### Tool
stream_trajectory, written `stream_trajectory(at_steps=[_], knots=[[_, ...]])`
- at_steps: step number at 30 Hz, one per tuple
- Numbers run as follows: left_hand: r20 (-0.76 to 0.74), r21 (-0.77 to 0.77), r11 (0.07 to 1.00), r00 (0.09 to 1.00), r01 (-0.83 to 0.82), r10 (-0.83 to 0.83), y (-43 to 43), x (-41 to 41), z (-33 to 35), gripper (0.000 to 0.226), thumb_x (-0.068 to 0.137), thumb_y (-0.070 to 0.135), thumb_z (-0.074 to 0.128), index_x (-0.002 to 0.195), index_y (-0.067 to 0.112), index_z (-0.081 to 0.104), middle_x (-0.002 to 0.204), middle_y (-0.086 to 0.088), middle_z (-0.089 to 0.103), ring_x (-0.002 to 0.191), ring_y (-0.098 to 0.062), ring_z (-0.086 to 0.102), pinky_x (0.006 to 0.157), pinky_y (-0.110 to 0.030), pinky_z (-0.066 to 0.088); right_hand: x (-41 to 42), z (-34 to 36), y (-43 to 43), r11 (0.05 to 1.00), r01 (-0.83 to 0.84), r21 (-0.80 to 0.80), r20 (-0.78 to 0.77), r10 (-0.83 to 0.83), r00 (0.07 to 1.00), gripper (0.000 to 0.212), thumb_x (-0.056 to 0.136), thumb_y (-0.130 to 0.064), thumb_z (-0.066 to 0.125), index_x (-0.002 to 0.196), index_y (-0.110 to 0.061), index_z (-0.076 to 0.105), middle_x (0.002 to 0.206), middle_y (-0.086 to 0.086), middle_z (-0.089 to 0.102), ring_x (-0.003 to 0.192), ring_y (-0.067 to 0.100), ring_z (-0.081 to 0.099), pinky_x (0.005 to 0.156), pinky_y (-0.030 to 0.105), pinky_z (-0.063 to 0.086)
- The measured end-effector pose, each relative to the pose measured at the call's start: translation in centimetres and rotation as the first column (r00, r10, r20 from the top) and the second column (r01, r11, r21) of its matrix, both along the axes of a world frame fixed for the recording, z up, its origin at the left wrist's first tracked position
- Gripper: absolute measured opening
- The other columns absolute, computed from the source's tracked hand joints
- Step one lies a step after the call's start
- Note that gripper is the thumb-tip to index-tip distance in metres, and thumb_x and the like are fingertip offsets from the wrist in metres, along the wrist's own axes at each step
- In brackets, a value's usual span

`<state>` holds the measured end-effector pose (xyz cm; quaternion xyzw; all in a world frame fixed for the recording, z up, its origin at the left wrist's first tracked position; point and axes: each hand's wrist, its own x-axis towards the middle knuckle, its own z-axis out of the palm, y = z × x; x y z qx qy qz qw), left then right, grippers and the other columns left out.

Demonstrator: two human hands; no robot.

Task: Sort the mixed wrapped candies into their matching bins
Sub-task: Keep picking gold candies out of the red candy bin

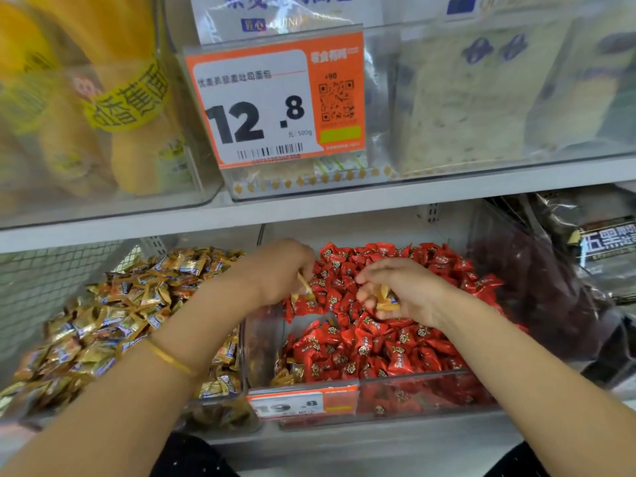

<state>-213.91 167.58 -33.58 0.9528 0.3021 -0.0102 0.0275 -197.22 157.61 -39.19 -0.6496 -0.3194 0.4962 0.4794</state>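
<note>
Two clear bins sit side by side on the lower shelf. The left bin [241, 390] is heaped with gold wrapped candies [113, 321]. The right bin [413, 383] is full of red wrapped candies [371, 342], with a few stray gold candies [287, 373] at its front left corner. Both hands are over the red bin. My left hand [275, 270] pinches a gold candy [304, 285] in its fingertips. My right hand [402, 290] is curled around gold candies [387, 301] in its palm.
The shelf above carries clear bins of yellow packaged bread [103, 108] and white packaged bread [464, 98], with an orange price tag [275, 101] hanging low in front. A bin of dark packets [537, 287] stands to the right. A small price tag [303, 402] fronts the red bin.
</note>
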Motion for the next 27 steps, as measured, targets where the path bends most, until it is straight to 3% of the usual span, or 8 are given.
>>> stream_trajectory(at_steps=[4, 7, 10, 14, 17, 20, 23, 27], knots=[[0.495, 0.032, 0.999, 0.869, -0.037, 0.016, -0.7, -2.9, -0.3, 0.009, 0.084, 0.018, 0.067, 0.092, 0.018, 0.063, 0.093, 0.006, 0.057, 0.087, -0.010, 0.051, 0.070, -0.019, 0.033, -2.4, 0.3, 2.0, 0.978, -0.210, 0.001, 0.489, 0.182, 0.853, 0.026, 0.095, -0.004, 0.048, 0.100, -0.017, 0.070, 0.100, -0.006, 0.066, 0.086, 0.012, 0.056, 0.068, 0.022, 0.047], [0.697, -0.113, 0.992, 0.707, -0.060, 0.122, -0.8, -3.9, -1.7, 0.010, 0.085, 0.017, 0.066, 0.094, 0.020, 0.063, 0.096, 0.011, 0.061, 0.092, -0.006, 0.056, 0.079, -0.016, 0.039, -4.3, -0.7, 4.0, 0.899, -0.405, -0.167, 0.762, 0.379, 0.526, 0.023, 0.094, -0.014, 0.054, 0.112, -0.017, 0.068, 0.124, -0.005, 0.062, 0.115, 0.012, 0.055, 0.099, 0.026, 0.040], [0.827, -0.328, 0.945, 0.483, 0.001, 0.286, -0.8, -4.5, -2.1, 0.012, 0.085, 0.015, 0.066, 0.089, 0.025, 0.061, 0.091, 0.010, 0.066, 0.087, -0.006, 0.062, 0.078, -0.018, 0.048, -5.1, -2.1, 4.9, 0.824, -0.395, -0.406, 0.842, 0.505, 0.188, 0.031, 0.092, -0.022, 0.057, 0.123, -0.021, 0.061, 0.129, -0.002, 0.059, 0.119, 0.019, 0.053, 0.097, 0.030, 0.041], [0.814, -0.578, 0.803, 0.169, 0.143, 0.556, -0.3, -5.0, -2.5, 0.005, 0.090, 0.012, 0.059, 0.088, 0.017, 0.060, 0.081, 0.009, 0.065, 0.072, -0.005, 0.061, 0.061, -0.016, 0.048, -5.2, -3.0, 4.8, 0.797, -0.331, -0.505, 0.829, 0.554, 0.071, 0.032, 0.091, -0.018, 0.058, 0.122, -0.016, 0.054, 0.122, 0.006, 0.057, 0.105, 0.023, 0.056, 0.078, 0.028, 0.041], [0.631, -0.732, 0.589, 0.017, 0.342, 0.775, 0.1, -5.6, -2.6, 0.010, 0.095, 0.011, 0.051, 0.086, 0.012, 0.054, 0.074, 0.004, 0.051, 0.060, -0.008, 0.046, 0.050, -0.017, 0.044, -4.8, -3.3, 5.1, 0.815, -0.335, -0.472, 0.828, 0.541, 0.150, 0.022, 0.091, -0.020, 0.059, 0.109, -0.009, 0.057, 0.109, 0.007, 0.057, 0.096, 0.023, 0.056, 0.073, 0.028, 0.041], [0.430, -0.789, 0.378, -0.004, 0.484, 0.903, 0.5, -6.2, -2.3, 0.015, 0.098, 0.019, 0.047, 0.084, 0.014, 0.048, 0.070, 0.000, 0.045, 0.052, -0.008, 0.039, 0.038, -0.015, 0.035, -4.0, -2.7, 5.0, 0.901, -0.344, -0.263, 0.773, 0.410, 0.484, 0.015, 0.090, -0.019, 0.060, 0.090, -0.011, 0.048, 0.081, 0.001, 0.049, 0.072, 0.018, 0.050, 0.054, 0.022, 0.035], [0.317, -0.805, 0.235, 0.059, 0.545, 0.947, 0.9, -6.7, -2.5, 0.013, 0.100, 0.025, 0.040, 0.107, 0.016, 0.048, 0.068, -0.002, 0.049, 0.044, -0.007, 0.039, 0.031, -0.014, 0.029, -3.8, -2.0, 4.8, 0.957, -0.260, -0.132, 0.613, 0.285, 0.737, 0.011, 0.091, -0.013, 0.056, 0.091, -0.015, 0.045, 0.069, 0.003, 0.045, 0.052, 0.011, 0.038, 0.039, 0.021, 0.027], [0.238, -0.826, 0.161, 0.074, 0.540, 0.968, 1.3, -7.0, -2.9, 0.041, 0.101, 0.025, 0.037, 0.141, 0.015, 0.039, 0.070, -0.002, 0.049, 0.041, -0.007, 0.044, 0.031, -0.014, 0.033, -4.3, -1.4, 5.5, 0.975, -0.221, -0.033, 0.623, 0.193, 0.758, 0.014, 0.093, -0.007, 0.047, 0.102, -0.012, 0.055, 0.073, 0.002, 0.048, 0.052, 0.010, 0.039, 0.035, 0.015, 0.028]])
